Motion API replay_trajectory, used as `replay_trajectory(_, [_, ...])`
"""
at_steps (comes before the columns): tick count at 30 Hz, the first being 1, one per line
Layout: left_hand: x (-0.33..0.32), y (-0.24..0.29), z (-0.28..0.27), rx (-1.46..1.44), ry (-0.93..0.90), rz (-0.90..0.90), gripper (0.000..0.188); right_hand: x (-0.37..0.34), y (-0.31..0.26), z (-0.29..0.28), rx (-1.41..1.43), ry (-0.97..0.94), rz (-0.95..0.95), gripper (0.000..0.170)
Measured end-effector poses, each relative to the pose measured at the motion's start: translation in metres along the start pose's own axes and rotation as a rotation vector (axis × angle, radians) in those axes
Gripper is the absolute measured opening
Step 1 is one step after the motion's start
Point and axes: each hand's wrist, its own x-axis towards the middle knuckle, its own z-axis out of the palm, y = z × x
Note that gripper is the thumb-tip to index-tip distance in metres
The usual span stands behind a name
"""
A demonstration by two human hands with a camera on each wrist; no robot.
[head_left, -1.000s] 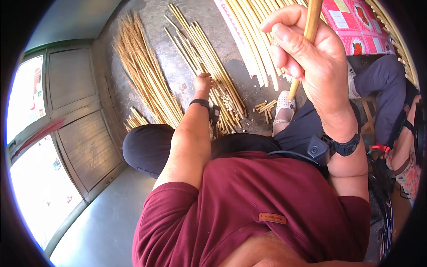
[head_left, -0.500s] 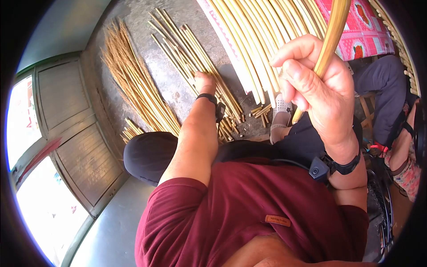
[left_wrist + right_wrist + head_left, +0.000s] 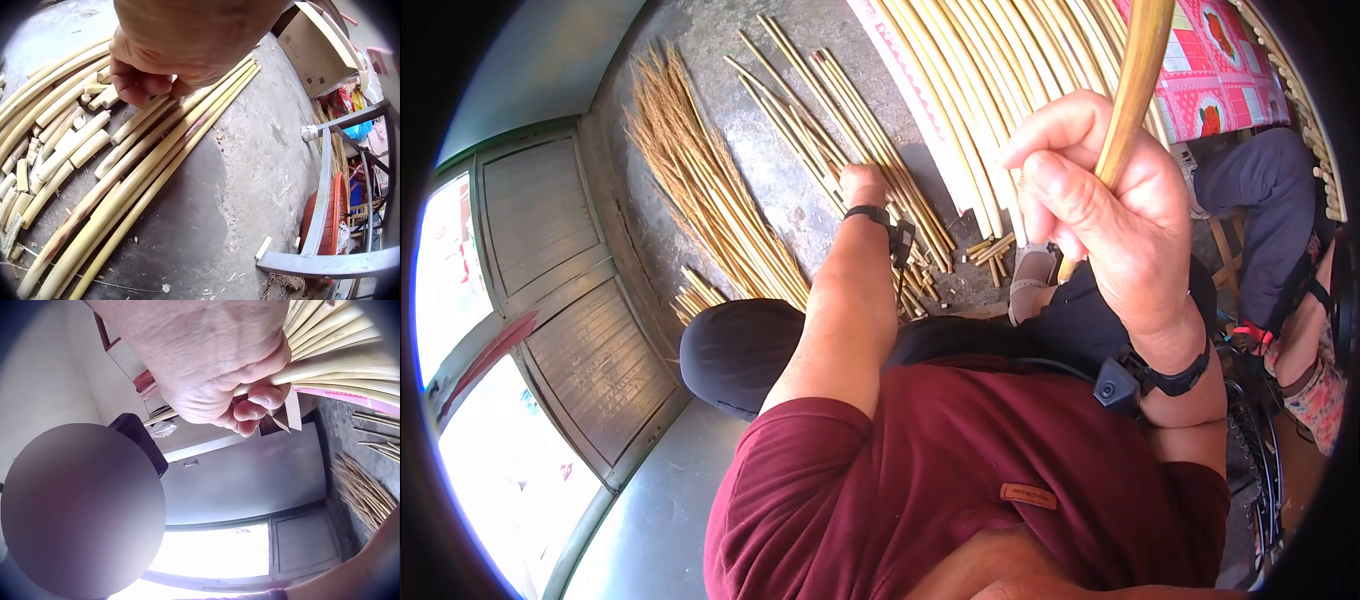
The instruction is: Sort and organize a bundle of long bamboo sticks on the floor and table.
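Stick: upper end cut off by the head view's top edge, part of its length hidden behind the right hand. Right hand: fingers curled round that 1 stick, held up in front of the body, lower tip showing below. Left hand: fingers bent down at the canes on the floor; fingertip contact partly hidden, can't tell whether it grips any.
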Motion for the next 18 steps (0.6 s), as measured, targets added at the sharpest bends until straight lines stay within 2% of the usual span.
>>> replay_trajectory(1, [0.032,-0.017,0.022,-0.008,-0.030,-0.013,0.040,0.000,0.001,0.001,0.002,-0.007,-0.005,0.018])
replay_trajectory(4, [0.010,-0.002,0.004,0.089,-0.193,0.006,0.038,0.000,0.002,0.003,0.007,-0.012,-0.011,0.018])
replay_trajectory(5, [0.000,0.006,-0.008,0.173,-0.129,0.076,0.041,0.001,0.002,0.004,0.009,-0.009,-0.009,0.018])
replay_trajectory(6, [0.033,-0.003,0.002,0.228,-0.163,0.172,0.033,0.001,0.000,0.004,0.013,-0.002,0.000,0.018])
replay_trajectory(8, [0.049,-0.008,-0.017,-0.003,-0.226,0.274,0.020,-0.001,-0.002,0.005,0.014,0.004,0.009,0.018])
replay_trajectory(10, [0.050,-0.001,-0.041,-0.574,-0.288,0.082,0.009,0.000,-0.002,0.006,0.015,-0.007,-0.001,0.018])
replay_trajectory(11, [0.047,0.000,-0.056,-0.619,-0.342,0.146,0.009,0.000,-0.001,0.006,0.019,-0.016,-0.008,0.017])
replay_trajectory(12, [0.043,0.003,-0.065,-0.651,-0.297,0.117,0.004,0.000,0.000,0.006,0.023,-0.025,-0.014,0.017])
replay_trajectory(14, [0.063,-0.010,-0.064,-0.542,-0.251,0.216,0.005,-0.001,0.000,0.009,0.030,-0.027,-0.013,0.017])
replay_trajectory(16, [0.066,-0.013,-0.053,0.058,-0.123,0.202,0.016,-0.001,0.000,0.010,0.030,-0.033,-0.016,0.016])
replay_trajectory(17, [0.063,-0.019,-0.043,0.124,-0.136,0.172,0.027,-0.002,0.000,0.011,0.034,-0.028,-0.018,0.017])
replay_trajectory(18, [0.060,-0.026,-0.032,0.191,-0.150,0.141,0.047,-0.003,0.000,0.011,0.039,-0.023,-0.019,0.017])
